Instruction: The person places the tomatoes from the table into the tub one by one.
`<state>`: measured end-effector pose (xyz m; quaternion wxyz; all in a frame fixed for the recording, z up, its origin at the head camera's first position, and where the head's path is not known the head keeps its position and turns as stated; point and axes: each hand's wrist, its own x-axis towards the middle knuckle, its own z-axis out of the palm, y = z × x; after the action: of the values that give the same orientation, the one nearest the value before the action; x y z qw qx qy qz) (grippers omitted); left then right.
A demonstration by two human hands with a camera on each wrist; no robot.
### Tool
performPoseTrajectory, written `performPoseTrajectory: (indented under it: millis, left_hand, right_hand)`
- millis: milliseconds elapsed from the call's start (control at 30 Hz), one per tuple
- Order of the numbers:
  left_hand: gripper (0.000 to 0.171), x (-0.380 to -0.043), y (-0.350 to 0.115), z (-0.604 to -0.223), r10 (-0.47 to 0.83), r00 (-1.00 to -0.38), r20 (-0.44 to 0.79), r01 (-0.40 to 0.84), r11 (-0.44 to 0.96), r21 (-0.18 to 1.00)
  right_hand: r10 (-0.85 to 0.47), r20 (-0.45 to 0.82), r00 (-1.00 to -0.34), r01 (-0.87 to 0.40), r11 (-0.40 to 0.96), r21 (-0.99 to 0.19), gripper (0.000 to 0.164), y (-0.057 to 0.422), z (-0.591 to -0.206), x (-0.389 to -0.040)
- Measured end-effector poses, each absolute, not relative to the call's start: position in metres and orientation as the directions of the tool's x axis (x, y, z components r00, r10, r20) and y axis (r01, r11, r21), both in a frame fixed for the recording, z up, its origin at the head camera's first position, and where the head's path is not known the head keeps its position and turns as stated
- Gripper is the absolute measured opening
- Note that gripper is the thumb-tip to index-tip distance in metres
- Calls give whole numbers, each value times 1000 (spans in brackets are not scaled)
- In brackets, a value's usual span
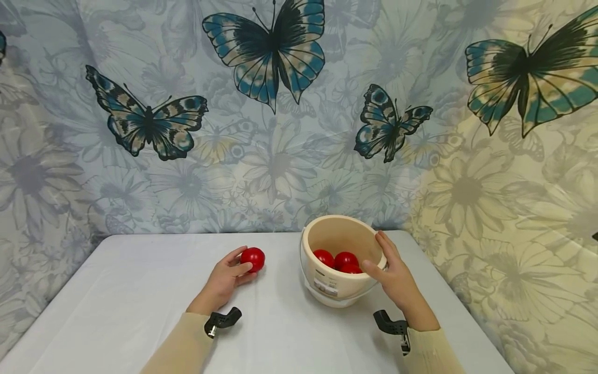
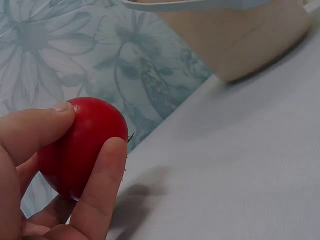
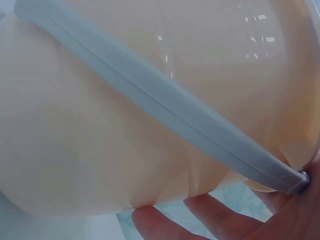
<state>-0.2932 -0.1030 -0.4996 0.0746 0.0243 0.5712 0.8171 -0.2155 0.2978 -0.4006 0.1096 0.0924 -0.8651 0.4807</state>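
A red tomato [image 1: 253, 259] is pinched between the thumb and fingers of my left hand [image 1: 221, 283], to the left of the bucket. In the left wrist view a bit of green stalk shows at the tomato's [image 2: 92, 140] far side, and a shadow falls on the cloth beside it. My right hand [image 1: 398, 280] grips the cream bucket [image 1: 336, 234] at its right rim, thumb at the near edge. Several red tomatoes [image 1: 347, 259] lie inside; the bucket's near wall hides part of them. The grey-white bucket handle [image 3: 165, 107] hangs down across the outer wall.
A white cloth [image 1: 154, 291] covers the table. Behind it hangs a fabric backdrop [image 1: 280, 166] printed with flowers and butterflies. Each wrist wears a black camera mount [image 1: 223, 318], and both arms have beige sleeves [image 1: 179, 345].
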Motion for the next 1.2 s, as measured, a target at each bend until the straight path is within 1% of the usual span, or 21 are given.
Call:
performPoseTrajectory:
  millis: [233, 400, 467, 600, 667, 733, 933, 1033, 1200]
  left_hand:
    - [65, -294, -113, -489, 166, -983, -79, -155, -516, 842]
    - [61, -292, -124, -465, 173, -982, -79, -173, -640, 749]
    - [60, -290, -131, -452, 162, -985, -60, -154, -665, 731]
    - [58, -281, -141, -423, 127, -992, 20, -74, -689, 721]
    - [57, -276, -142, -410, 126, -989, 73, -32, -675, 737]
    - [57, -271, -139, -400, 133, -986, 103, -4, -630, 776]
    - [66, -263, -119, -380, 180, -977, 111, 25, -420, 907]
    - [68, -262, -112, -375, 218, -968, 125, 43, -347, 937]
    - [65, -259, -93, -363, 294, -942, 164, 94, -237, 967]
  right_hand:
    - [-49, 272, -961, -257, 525, -811, 88, 299, -402, -215]
    - [-46, 273, -961, -254, 534, -806, 88, 301, -401, -214]
    - [-44, 275, -960, -255, 538, -804, 88, 301, -401, -215]
    - [-45, 281, -959, -261, 530, -806, 87, 302, -403, -217]
    - [-50, 283, -958, -267, 523, -810, 86, 301, -404, -218]
    - [-53, 283, -958, -268, 517, -813, 85, 300, -404, -219]
    - [-45, 283, -958, -264, 518, -814, 85, 299, -404, -219]
    - [-44, 285, -958, -266, 514, -816, 85, 299, -405, -220]
    - [-45, 285, -957, -266, 515, -814, 86, 300, -404, -219]
